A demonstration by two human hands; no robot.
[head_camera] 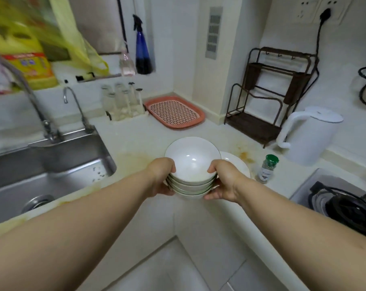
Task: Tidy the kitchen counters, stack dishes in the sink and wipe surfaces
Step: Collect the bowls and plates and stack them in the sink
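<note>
Bowls [192, 164], white and nested in a stack, the top one holding only a pale smear, are gripped by left hand [161, 177] and right hand [224, 181] above the stained counter [136, 148].

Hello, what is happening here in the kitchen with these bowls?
A person holds a stack of white bowls in both hands, the left hand and right hand each with a grip on one side. The stack is at the counter corner, beside the steel sink. A white plate waits behind it, and the counter shows yellowish stains.
</note>
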